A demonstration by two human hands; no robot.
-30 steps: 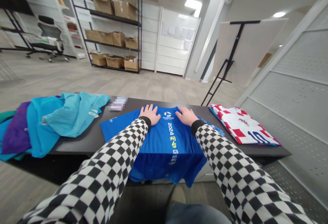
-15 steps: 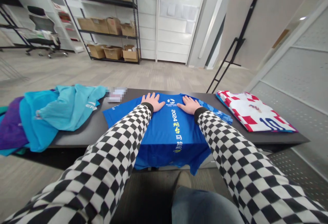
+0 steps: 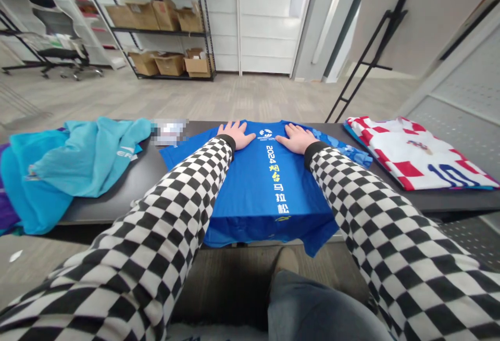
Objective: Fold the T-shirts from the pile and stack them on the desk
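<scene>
A blue T-shirt (image 3: pixel 250 185) with white and yellow lettering lies spread across the dark table, its lower part hanging over the near edge. My left hand (image 3: pixel 237 135) rests flat near the collar, left of the white logo, fingers spread. On the other side of the logo, my right hand (image 3: pixel 297 139) presses flat on the shirt, its fingers also apart. Neither hand grips the cloth. The right sleeve, in a light blue pattern, reaches out beyond my right wrist.
Turquoise and purple garments (image 3: pixel 94 159) lie heaped at the table's left end. A folded red-and-white checked shirt (image 3: pixel 414 148) sits at the right. A small blurred item (image 3: pixel 170 131) is near the far edge. Behind stand a shelf with cardboard boxes (image 3: pixel 170 63) and a black stand (image 3: pixel 361 67).
The view has tilted down and come nearer the table. Both hands stay flat on the blue shirt, and more of its lower lettering shows.
</scene>
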